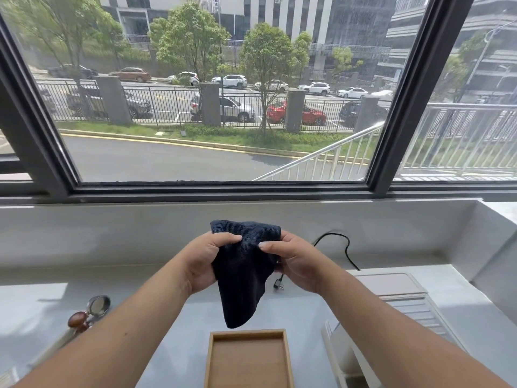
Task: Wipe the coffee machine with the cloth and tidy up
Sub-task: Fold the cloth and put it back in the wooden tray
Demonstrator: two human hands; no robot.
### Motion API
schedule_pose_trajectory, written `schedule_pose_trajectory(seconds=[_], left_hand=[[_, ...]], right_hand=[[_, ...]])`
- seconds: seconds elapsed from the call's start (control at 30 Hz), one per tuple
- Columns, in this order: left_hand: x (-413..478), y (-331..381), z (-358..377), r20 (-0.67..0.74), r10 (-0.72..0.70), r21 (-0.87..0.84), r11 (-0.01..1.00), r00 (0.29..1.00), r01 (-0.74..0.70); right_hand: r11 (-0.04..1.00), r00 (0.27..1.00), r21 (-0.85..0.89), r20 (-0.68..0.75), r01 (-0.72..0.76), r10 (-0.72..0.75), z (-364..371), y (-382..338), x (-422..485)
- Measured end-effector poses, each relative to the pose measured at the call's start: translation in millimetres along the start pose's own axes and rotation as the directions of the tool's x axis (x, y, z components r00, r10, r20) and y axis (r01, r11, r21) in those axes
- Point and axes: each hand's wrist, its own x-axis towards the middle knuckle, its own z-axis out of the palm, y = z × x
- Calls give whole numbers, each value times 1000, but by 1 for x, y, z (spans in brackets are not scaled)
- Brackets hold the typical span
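A dark blue ribbed cloth hangs in the air above the counter, held up between both hands. My left hand grips its upper left part with the thumb on top. My right hand pinches its upper right part. The cloth's lower tip dangles just above a wooden tray. The white coffee machine stands at the right under my right forearm, seen from above, with a pinkish lid panel and a ribbed top.
A black power cord with its plug lies behind the cloth on the pale counter. A portafilter with a reddish-brown knob lies at the left. A window and white ledge run along the back.
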Motion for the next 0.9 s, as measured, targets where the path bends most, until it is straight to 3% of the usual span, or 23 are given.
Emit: schedule_pose_trajectory(seconds=[0.13, 0.23, 0.33, 0.5, 0.73, 0.9], left_hand=[[3, 0, 1, 49, 23, -22, 1000, 999, -22], [5, 1, 1, 5, 46, 3, 999, 999, -46], [2, 2, -1, -50, 40, 179, 983, 998, -30], [-2, -4, -9, 23, -82, 382, 922, 996, 67], [4, -10, -18, -122, 40, 265, 964, 992, -6], [6, -11, -18, -196, 120, 306, 950, 973, -55]], right_hand=[[999, 999, -44, 33, -16, 17, 0, 1, 1], [999, 999, -32, 16, 28, -28, -4, -1, 2], [998, 999, 50, 19, 33, -34, -11, -2, 4], [993, 1000, 114, -14, 13, -12, -12, -1, 4], [996, 995, 74, -83, -40, 46, -22, 3, 0], [999, 984, -18, -174, -49, 45, -22, 5, 2]])
